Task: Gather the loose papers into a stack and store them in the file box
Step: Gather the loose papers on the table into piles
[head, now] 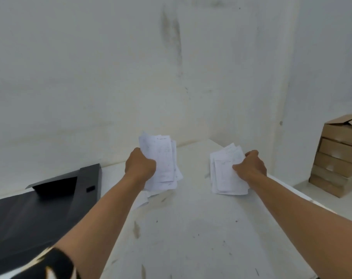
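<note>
My left hand [140,165] grips a bundle of white handwritten papers [161,162], held tilted up just above the white table [191,228]. One more sheet [142,199] lies flat on the table below that bundle. My right hand [250,166] holds a second bundle of white papers [225,176], whose lower edge rests on the table near its right edge. The black file box [40,206] lies on the table's left side, its flap [56,184] raised open, well to the left of my left hand.
A stained white wall stands directly behind the table. Stacked brown cardboard boxes [338,156] sit on the floor at the right, beyond the table's right edge. The table surface in front of me is scuffed and marked.
</note>
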Demonstrator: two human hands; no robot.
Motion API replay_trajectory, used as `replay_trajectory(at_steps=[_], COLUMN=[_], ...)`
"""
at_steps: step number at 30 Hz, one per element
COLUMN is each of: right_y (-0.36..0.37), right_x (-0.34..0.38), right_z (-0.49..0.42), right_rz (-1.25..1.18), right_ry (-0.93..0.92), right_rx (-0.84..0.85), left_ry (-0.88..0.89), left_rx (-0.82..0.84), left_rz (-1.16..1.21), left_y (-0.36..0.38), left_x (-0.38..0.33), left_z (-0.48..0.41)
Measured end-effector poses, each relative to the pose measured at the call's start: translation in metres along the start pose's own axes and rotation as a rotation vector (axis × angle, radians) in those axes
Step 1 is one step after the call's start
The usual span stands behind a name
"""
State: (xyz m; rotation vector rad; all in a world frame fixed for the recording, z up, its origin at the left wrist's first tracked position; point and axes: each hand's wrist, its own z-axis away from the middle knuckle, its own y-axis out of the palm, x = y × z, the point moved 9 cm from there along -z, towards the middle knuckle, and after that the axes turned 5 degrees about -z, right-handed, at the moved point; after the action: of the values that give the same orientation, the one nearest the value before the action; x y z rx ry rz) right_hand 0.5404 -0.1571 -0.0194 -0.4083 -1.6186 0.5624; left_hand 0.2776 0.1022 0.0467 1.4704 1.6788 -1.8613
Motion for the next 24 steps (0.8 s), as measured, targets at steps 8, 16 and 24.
replay_trajectory(at_steps=[8,16,24], right_y=[0.047,0.115,0.195], right_x=[0.044,0.119,0.143], right_z=[0.06,0.106,0.12], right_rz=[-0.346,-0.377,0.187], right_ry=[-0.036,-0.14,-0.183], right_rx=[0.285,0.493,0.446], left_ry=[-0.048,-0.093,-0.207], left_rx=[-0.15,-0.302,-0.217], left_rz=[0.298,0.336,0.284], left_y=[-0.063,-0.137,-0.137], left_x=[0.062,0.102,0.138], left_z=[0.033,0.002,-0.02])
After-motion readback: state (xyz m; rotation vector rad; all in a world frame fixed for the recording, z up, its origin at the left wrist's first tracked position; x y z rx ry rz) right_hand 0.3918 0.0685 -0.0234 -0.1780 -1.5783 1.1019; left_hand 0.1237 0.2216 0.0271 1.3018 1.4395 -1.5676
